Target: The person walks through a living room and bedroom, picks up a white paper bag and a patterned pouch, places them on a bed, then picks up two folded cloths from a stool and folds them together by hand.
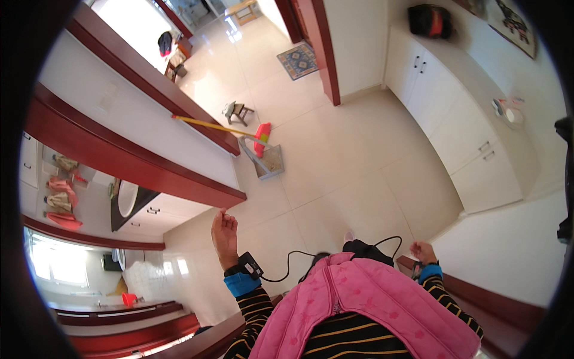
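My left hand [225, 238] is raised at the lower left, near the end of the red door frame [230, 200]. Its fingers are loosely bent, and it holds nothing. A black box-shaped device [250, 265] with a cable is strapped at that wrist. My right hand [423, 252] hangs beside the white wall at the lower right, fingers loosely curled and nothing visible in them. Ahead on the floor stands a grey long-handled dustpan [270, 163]. A broom with a red head [262, 139] and yellow handle [206, 124] leans against the left wall, its head at the dustpan.
A small wooden stool [239, 112] stands beyond the broom, and a patterned mat [298, 61] lies by the far doorway. White cabinets [442, 107] line the right side. On the left, a doorway shows a sink [127, 198] and hanging towels [63, 194].
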A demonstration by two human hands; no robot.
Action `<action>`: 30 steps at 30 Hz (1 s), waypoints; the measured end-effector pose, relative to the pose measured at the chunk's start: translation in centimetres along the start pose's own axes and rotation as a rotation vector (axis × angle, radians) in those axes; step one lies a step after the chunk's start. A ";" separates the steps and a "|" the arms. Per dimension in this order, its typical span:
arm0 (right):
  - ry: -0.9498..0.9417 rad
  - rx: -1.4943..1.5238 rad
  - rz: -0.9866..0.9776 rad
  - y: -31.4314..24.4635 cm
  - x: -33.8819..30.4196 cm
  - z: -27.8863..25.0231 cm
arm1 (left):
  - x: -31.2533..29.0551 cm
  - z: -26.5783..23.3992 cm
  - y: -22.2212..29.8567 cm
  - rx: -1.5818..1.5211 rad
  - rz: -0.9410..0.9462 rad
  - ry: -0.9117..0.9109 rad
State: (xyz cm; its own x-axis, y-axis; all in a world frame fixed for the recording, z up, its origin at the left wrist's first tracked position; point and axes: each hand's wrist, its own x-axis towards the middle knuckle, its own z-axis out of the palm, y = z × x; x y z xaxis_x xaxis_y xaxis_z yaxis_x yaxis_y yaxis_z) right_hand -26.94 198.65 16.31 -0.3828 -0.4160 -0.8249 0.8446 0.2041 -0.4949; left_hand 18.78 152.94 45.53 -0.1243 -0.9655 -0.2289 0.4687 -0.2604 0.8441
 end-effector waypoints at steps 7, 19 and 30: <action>0.021 -0.275 -0.162 -12.5 5.3 8.7 | 3.7 -1.0 -1.4 -0.022 -0.045 0.174; 0.126 -0.097 -0.136 -17.4 15.3 20.2 | 25.2 2.0 3.9 -0.062 0.027 0.058; 0.195 -0.154 -0.016 -20.7 19.5 29.4 | 38.1 5.3 4.2 -0.044 -0.040 0.100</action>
State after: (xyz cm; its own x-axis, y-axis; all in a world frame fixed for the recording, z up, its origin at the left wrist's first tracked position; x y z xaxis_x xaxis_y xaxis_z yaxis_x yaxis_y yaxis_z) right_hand -40.93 160.21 18.49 -0.4729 -0.2443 -0.8466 0.7766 0.3382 -0.5315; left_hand 11.37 115.05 42.96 -0.0563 -0.9488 -0.3108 0.5032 -0.2958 0.8120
